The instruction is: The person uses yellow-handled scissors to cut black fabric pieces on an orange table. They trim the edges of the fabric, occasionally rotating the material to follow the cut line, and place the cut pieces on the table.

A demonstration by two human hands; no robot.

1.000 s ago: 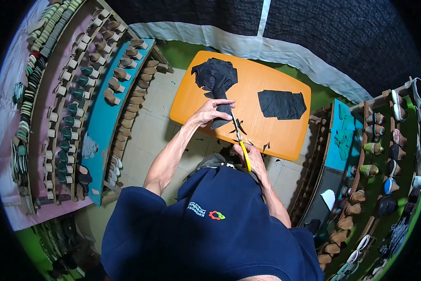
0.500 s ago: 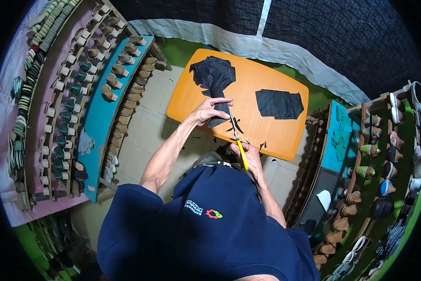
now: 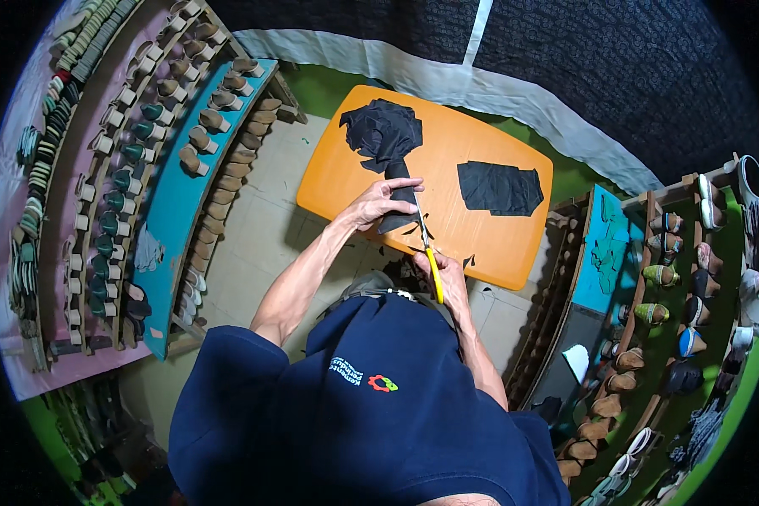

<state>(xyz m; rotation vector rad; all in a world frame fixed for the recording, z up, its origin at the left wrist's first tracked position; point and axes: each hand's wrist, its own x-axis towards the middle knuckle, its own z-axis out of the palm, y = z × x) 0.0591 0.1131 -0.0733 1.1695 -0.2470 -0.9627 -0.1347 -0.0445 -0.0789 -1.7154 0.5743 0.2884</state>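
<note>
My left hand [image 3: 379, 205] pinches a strip of black cloth [image 3: 399, 221] between thumb and fingers above the near side of an orange table [image 3: 329, 181]. In my right hand [image 3: 448, 277] is a pair of scissors [image 3: 433, 268] with yellow handles, its blades pointing up at the cloth's right edge by my left fingertips. Beyond my left hand lies a crumpled pile of black cloth [image 3: 383, 131]. A flatter stack of black cloth pieces [image 3: 500, 188] rests on the table's right side. Small black scraps [image 3: 469, 261] are scattered near the scissors.
Shelves of heeled shoes [image 3: 215, 121] and shoe forms stand at the left. To the right, a rack holds more shoes [image 3: 652, 314], beside a blue board [image 3: 603, 253] with green scraps. A dark curtain [image 3: 582, 76] hangs behind the table.
The view has shifted slightly. A dark offcut beside the scissor blades has dropped away from the cloth edge. Both hands keep nearly the same places, still holding cloth and scissors.
</note>
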